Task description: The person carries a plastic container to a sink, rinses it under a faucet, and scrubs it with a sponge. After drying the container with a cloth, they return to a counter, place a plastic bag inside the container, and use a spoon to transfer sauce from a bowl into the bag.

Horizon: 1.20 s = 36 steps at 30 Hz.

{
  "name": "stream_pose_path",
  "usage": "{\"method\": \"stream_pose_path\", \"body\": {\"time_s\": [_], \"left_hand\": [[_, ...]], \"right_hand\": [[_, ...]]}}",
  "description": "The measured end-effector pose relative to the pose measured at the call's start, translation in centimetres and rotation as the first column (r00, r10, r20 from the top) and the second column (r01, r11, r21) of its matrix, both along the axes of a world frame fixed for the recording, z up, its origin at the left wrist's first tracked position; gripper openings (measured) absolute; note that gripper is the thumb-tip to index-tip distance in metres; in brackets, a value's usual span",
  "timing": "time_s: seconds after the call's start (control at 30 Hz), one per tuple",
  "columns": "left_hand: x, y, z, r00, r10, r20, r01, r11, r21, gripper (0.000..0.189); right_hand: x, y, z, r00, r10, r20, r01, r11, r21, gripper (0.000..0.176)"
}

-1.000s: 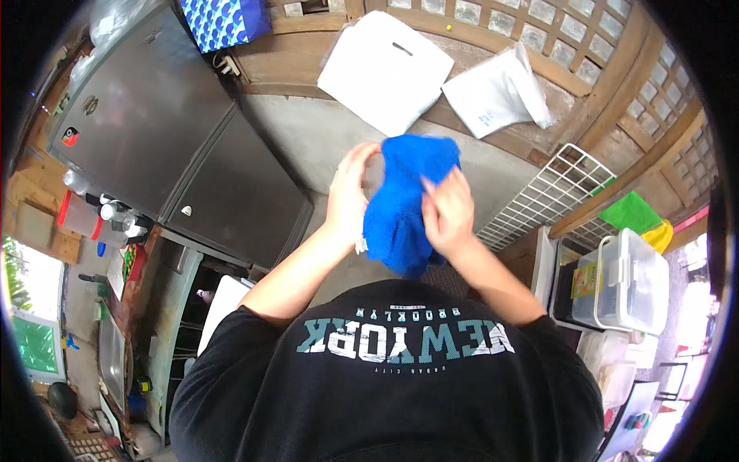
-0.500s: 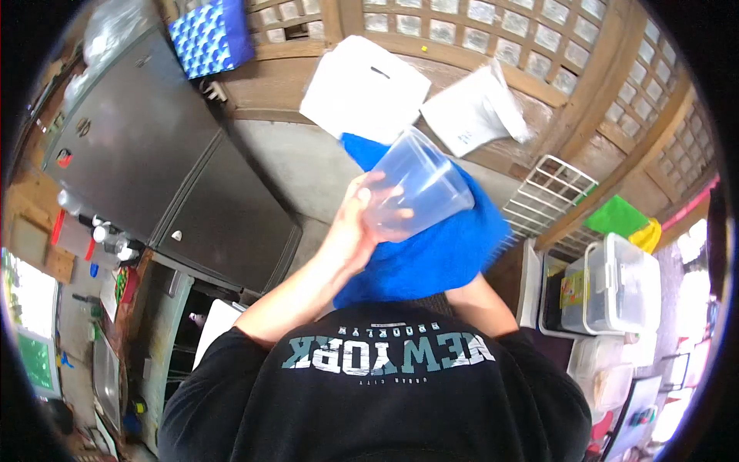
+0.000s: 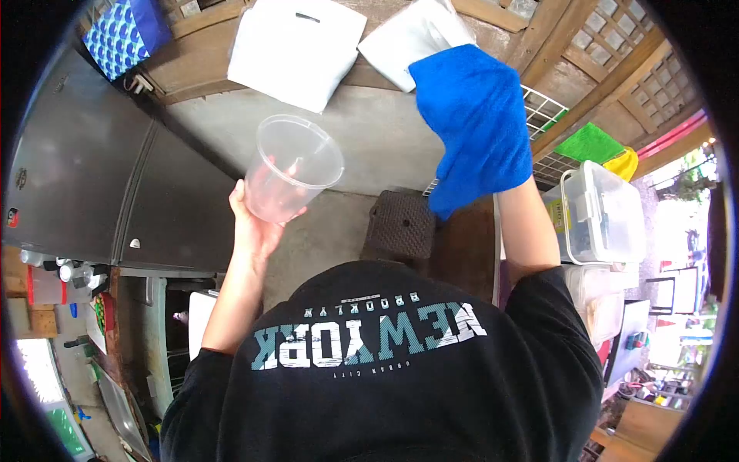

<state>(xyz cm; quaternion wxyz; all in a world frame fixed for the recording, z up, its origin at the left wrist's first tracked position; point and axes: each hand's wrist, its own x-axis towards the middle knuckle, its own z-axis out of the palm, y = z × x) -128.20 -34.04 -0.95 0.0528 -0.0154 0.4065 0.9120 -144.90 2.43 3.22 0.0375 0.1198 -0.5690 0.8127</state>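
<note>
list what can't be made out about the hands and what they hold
Right hand: head view, wholly covered by the blue terry cloth; grip unreadable.
Left hand: head view, fingers only a blur behind the clear round plastic tub.
White plastic bag: head view, top cut off by the picture's edge.

The clear round plastic tub is colourless, tinged pink where skin shows through its wall. The plush microfibre cloth is plain royal blue. The black cotton T-shirt bears white and teal block lettering (the teal runs as fine stripes). The flat plastic carrier bag is white. The hanging fabric bag shows dark and light blue scales. The steel fridge is dull grey, the square woven mat dark brown, the folded green cloth bright beside the folded yellow cloth.
</note>
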Motion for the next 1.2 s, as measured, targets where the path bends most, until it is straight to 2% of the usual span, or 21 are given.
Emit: {"method": "stream_pose_path", "body": {"time_s": [0.23, 0.43, 0.57, 0.63, 0.7, 0.77, 0.83, 0.9, 0.93, 1.0, 1.03, 1.17, 1.2], "left_hand": [[0.9, -0.7, -2.5, 0.993, 0.072, 0.093, -0.068, 0.997, -0.041, 0.074], [1.5, -1.2, -3.6, 0.991, 0.095, 0.093, -0.095, 0.995, -0.011, 0.074], [1.7, -1.9, -3.8, 0.989, 0.129, 0.074, -0.129, 0.992, -0.009, 0.074], [1.9, -2.1, -3.8, 0.984, 0.158, 0.080, -0.158, 0.987, -0.010, 0.074], [2.1, -2.5, -4.1, 0.983, 0.164, 0.084, -0.163, 0.986, -0.017, 0.073], [2.1, -2.6, -4.4, 0.982, 0.167, 0.086, -0.167, 0.986, -0.017, 0.073], [2.1, -2.6, -4.5, 0.981, 0.170, 0.094, -0.169, 0.985, -0.019, 0.072], [2.1, -2.5, -4.4, 0.981, 0.170, 0.096, -0.169, 0.985, -0.022, 0.072], [2.0, -2.4, -4.4, 0.980, 0.171, 0.097, -0.170, 0.985, -0.023, 0.072], [2.0, -2.3, -4.4, 0.982, 0.162, 0.096, -0.161, 0.987, -0.016, 0.071], [2.1, -2.2, -4.5, 0.982, 0.159, 0.097, -0.159, 0.987, -0.013, 0.071], [2.0, -2.1, -4.9, 0.983, 0.134, 0.127, -0.135, 0.991, -0.004, 0.070], [2.0, -2.1, -5.1, 0.983, 0.131, 0.125, -0.131, 0.991, -0.006, 0.070]], "right_hand": [[-3.1, 4.8, 1.9, 0.991, -0.113, -0.067, 0.120, 0.986, 0.112, 0.026], [-6.2, 8.2, 3.8, 0.963, -0.224, -0.149, 0.251, 0.946, 0.206, 0.023], [-9.4, 10.3, 4.6, 0.920, -0.315, -0.235, 0.377, 0.875, 0.305, 0.023], [-11.5, 11.3, 4.7, 0.868, -0.385, -0.314, 0.486, 0.790, 0.374, 0.023], [-14.4, 12.7, 4.4, 0.741, -0.460, -0.489, 0.669, 0.567, 0.481, 0.023], [-16.7, 13.5, 4.4, 0.538, -0.459, -0.707, 0.833, 0.163, 0.528, 0.023], [-16.7, 13.5, 5.3, 0.386, -0.365, -0.847, 0.812, -0.302, 0.500, 0.026], [-11.7, 8.0, 9.8, 0.365, -0.371, -0.854, 0.643, -0.563, 0.519, 0.024], [-11.0, 6.9, 11.2, 0.399, -0.418, -0.816, 0.590, -0.565, 0.578, 0.023], [-9.5, 5.4, 14.3, 0.530, -0.293, -0.796, 0.296, -0.815, 0.497, 0.021], [-9.2, 5.1, 15.1, 0.602, -0.247, -0.759, 0.143, -0.902, 0.406, 0.020], [-8.5, 8.0, 17.4, 0.488, -0.074, -0.870, 0.190, -0.964, 0.188, 0.020], [-9.3, 9.3, 18.0, 0.387, -0.229, -0.893, 0.197, -0.926, 0.323, 0.021]]}}
